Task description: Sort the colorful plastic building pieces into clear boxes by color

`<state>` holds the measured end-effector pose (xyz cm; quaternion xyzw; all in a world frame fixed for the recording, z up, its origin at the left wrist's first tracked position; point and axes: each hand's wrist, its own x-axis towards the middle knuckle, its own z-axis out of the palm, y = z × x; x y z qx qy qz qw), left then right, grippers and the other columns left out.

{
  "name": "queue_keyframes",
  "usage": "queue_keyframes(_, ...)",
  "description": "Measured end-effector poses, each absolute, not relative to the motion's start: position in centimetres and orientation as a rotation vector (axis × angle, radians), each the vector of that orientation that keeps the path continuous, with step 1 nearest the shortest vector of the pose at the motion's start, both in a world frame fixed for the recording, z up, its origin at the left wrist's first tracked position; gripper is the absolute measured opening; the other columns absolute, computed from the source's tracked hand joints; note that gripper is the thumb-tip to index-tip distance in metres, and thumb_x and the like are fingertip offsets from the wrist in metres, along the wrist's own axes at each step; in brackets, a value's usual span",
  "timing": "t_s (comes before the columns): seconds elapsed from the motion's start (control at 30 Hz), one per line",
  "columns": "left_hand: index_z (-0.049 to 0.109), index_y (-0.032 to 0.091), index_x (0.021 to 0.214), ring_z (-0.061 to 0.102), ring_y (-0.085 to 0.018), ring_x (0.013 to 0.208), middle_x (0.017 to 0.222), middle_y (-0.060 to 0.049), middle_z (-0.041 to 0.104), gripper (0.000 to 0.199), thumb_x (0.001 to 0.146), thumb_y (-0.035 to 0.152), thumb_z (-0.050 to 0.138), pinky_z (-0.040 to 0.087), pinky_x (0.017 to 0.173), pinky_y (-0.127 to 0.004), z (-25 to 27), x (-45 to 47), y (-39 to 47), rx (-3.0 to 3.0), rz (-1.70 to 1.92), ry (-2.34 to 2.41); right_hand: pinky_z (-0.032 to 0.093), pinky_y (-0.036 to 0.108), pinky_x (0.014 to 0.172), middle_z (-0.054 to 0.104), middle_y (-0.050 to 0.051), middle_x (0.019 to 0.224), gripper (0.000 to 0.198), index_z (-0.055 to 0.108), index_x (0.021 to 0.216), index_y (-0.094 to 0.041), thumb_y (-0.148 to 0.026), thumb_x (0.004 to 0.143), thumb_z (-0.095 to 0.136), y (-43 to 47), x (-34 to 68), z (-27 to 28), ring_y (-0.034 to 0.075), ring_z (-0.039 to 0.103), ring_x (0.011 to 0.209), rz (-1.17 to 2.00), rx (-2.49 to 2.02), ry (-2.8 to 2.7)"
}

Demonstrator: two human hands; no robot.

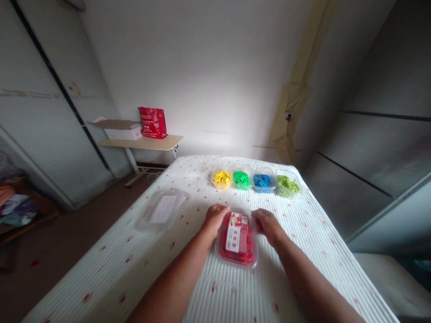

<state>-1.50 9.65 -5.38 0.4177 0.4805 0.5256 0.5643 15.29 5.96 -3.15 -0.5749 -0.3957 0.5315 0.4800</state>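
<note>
A clear plastic container [237,240] with red pieces inside lies on the covered table in front of me. Its lid is on and carries a white and red label. My left hand [215,218] grips the container's far left corner, fingers curled against the rim. At the far right corner, my right hand [267,223] holds the same rim, its fingertips partly hidden. Beyond them stand open clear tubs in a row: one of yellow pieces [222,177], one of green pieces [241,179], one of blue pieces [263,181] and one of light green pieces [288,184].
Clear lids [162,209] with a white label lie to the left on the quilted white cover [191,264]. Behind, a small side table [148,142] holds a red bag [153,122] and a white box [124,133]. Grey cabinets [380,148] stand to the right.
</note>
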Motion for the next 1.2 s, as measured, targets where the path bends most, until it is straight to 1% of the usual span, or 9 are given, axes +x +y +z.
queue_keyframes(0.13,0.048,0.016,0.053,0.043,-0.007,0.039,0.044,0.007,0.046,0.020,0.056,0.029,0.063,0.031,0.041,-0.020,-5.7,-1.4,9.6,0.985,1.244,1.136,0.021,0.021,0.036,0.037,-0.009,0.038,0.023,0.040,0.053,-0.019,-0.033,0.063,0.055,6.0,15.2,-3.6,0.005,0.031,0.033,1.271,-1.347,-0.968)
queue_keyframes(0.57,0.049,0.016,0.053,0.043,-0.007,0.040,0.045,0.006,0.047,0.019,0.058,0.030,0.061,0.030,0.041,-0.019,-5.9,-1.5,9.7,1.055,1.251,1.153,0.019,0.021,0.036,0.034,-0.009,0.038,0.022,0.039,0.049,-0.019,-0.029,0.060,0.056,6.2,14.8,-4.3,0.005,0.028,0.035,1.223,-1.289,-0.902)
queue_keyframes(0.67,0.051,0.015,0.054,0.045,-0.008,0.042,0.046,0.005,0.049,0.017,0.058,0.029,0.060,0.031,0.042,-0.019,-6.1,-1.6,9.8,1.091,1.251,1.167,0.018,0.022,0.035,0.034,-0.009,0.037,0.023,0.038,0.049,-0.020,-0.028,0.060,0.056,6.2,14.7,-4.3,0.005,0.026,0.034,1.209,-1.317,-0.893)
queue_keyframes(0.8,0.055,0.015,0.057,0.049,-0.010,0.045,0.049,0.004,0.053,0.017,0.059,0.031,0.062,0.033,0.045,-0.020,-6.1,-2.0,9.8,1.113,1.205,1.163,0.019,0.021,0.035,0.035,-0.009,0.038,0.023,0.040,0.051,-0.019,-0.031,0.063,0.056,6.0,14.8,-4.0,0.005,0.029,0.034,1.236,-1.320,-0.926)
queue_keyframes(0.9,0.053,0.015,0.056,0.048,-0.009,0.045,0.049,0.004,0.052,0.019,0.060,0.031,0.062,0.032,0.045,-0.020,-5.9,-2.2,9.6,1.125,1.200,1.146,0.022,0.020,0.035,0.035,-0.009,0.040,0.025,0.043,0.057,-0.019,-0.037,0.066,0.056,5.3,14.9,-3.4,0.005,0.031,0.035,1.238,-1.325,-0.969)
queue_keyframes(0.97,0.049,0.016,0.053,0.045,-0.008,0.043,0.047,0.006,0.048,0.022,0.060,0.032,0.063,0.032,0.044,-0.020,-5.7,-2.3,9.4,1.116,1.219,1.126,0.026,0.019,0.037,0.039,-0.009,0.044,0.025,0.048,0.066,-0.018,-0.041,0.065,0.058,4.5,14.9,-3.1,0.005,0.035,0.037,1.267,-1.358,-1.009)
queue_keyframes(1.07,0.045,0.017,0.052,0.043,-0.007,0.041,0.044,0.007,0.045,0.029,0.061,0.037,0.064,0.031,0.043,-0.020,-5.5,-2.2,8.9,1.084,1.239,1.080,0.031,0.020,0.037,0.047,-0.008,0.050,0.031,0.050,0.081,-0.018,-0.039,0.062,0.061,3.2,15.0,-2.8,0.007,0.042,0.039,1.306,-1.403,-1.072)
queue_keyframes(1.2,0.052,0.016,0.062,0.045,-0.008,0.040,0.048,0.006,0.049,0.035,0.064,0.049,0.060,0.030,0.039,-0.018,-5.4,-1.8,8.4,1.015,1.104,1.048,0.028,0.020,0.034,0.046,-0.009,0.046,0.032,0.050,0.087,-0.016,-0.033,0.061,0.059,2.2,16.4,-2.3,0.007,0.039,0.035,1.224,-1.435,-1.096)
